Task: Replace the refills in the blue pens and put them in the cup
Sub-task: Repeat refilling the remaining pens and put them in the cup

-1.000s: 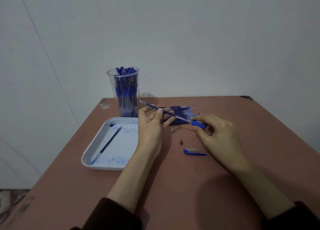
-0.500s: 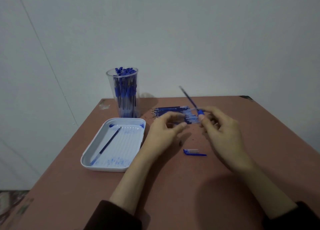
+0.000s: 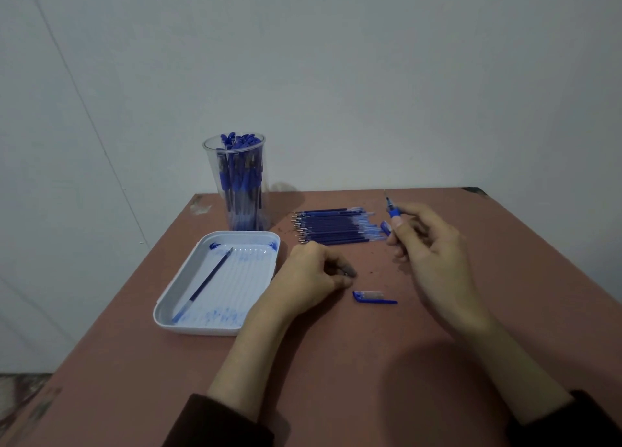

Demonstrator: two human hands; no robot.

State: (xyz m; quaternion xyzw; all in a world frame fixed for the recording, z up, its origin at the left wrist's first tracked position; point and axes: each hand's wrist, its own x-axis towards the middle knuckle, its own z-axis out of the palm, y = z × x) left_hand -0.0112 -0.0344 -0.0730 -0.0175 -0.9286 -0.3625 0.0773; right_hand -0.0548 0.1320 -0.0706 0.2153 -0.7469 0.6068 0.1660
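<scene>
Head view: your right grip (image 3: 434,254) pinches the blue pen (image 3: 392,212), tip up, beside the refills (image 3: 336,226). Your left grip (image 3: 313,275) curls fingers-down on the bench (image 3: 336,362); whether it holds anything cannot be told. The cap (image 3: 373,297) lies crosswise just to its right, nearer it than the right grip.

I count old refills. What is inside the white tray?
One dark refill lies diagonally in the white tray, among blue ink smears. The left hand hides part of its right rim.
</scene>
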